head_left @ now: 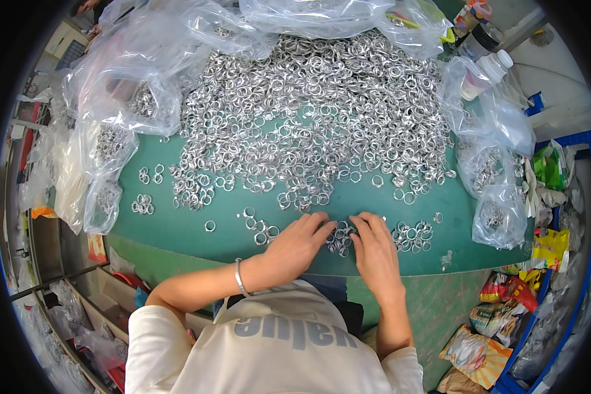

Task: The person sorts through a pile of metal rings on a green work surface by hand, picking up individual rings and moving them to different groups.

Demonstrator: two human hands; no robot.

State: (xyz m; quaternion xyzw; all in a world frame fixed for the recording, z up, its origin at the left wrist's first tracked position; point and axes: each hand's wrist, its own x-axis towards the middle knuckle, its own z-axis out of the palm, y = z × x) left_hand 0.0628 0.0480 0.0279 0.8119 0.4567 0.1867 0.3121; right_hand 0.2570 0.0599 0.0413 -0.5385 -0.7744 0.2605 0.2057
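A large heap of small silver metal rings (315, 111) covers the far half of a green table (197, 243). Near the front edge lies a small cluster of rings (340, 240). My left hand (295, 246) rests palm down on its left side, fingertips touching the rings. My right hand (375, 246) lies on its right side, fingers bent over the same cluster. Whether either hand pinches a ring is hidden by the fingers. A thin bracelet (240, 277) circles my left wrist.
Clear plastic bags (121, 85) with rings sit at the left, back and right (499, 210). Small groups of rings (412, 236) lie beside my hands. A white bottle (486, 72) stands at the back right. Colourful packets (479, 354) fill a blue rack at lower right.
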